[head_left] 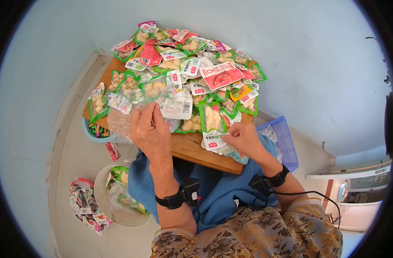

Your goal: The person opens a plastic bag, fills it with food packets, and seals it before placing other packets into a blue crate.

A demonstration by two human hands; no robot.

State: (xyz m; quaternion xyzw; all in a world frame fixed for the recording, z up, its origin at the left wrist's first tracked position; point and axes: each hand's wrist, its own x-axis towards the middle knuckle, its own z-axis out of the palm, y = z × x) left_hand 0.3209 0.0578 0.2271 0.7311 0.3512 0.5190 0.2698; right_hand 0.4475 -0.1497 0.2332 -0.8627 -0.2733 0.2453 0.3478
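My left hand [151, 131] is closed in a pinch at the front of the pile, with what looks like the edge of a clear plastic bag [120, 124] between thumb and fingers. A white-backed pouch with a barcode [177, 106] lies just beyond its fingertips. My right hand [246, 139] has its fingers curled at the side of a green-edged food pouch [213, 118] with pale pieces inside. Thumb and forefinger meet at that pouch's white label end, and its grip is partly hidden. A red-and-white pouch [222, 76] lies on top of the heap.
Sealed pouches cover much of the wooden table [205, 153]. On the floor at left stand a round tub [102, 202] holding pouches and a blue basin [89, 131], beside a heap of packets [82, 200]. A blue plastic basket [289, 142] is at right. A cable [317, 193] trails from my right wrist.
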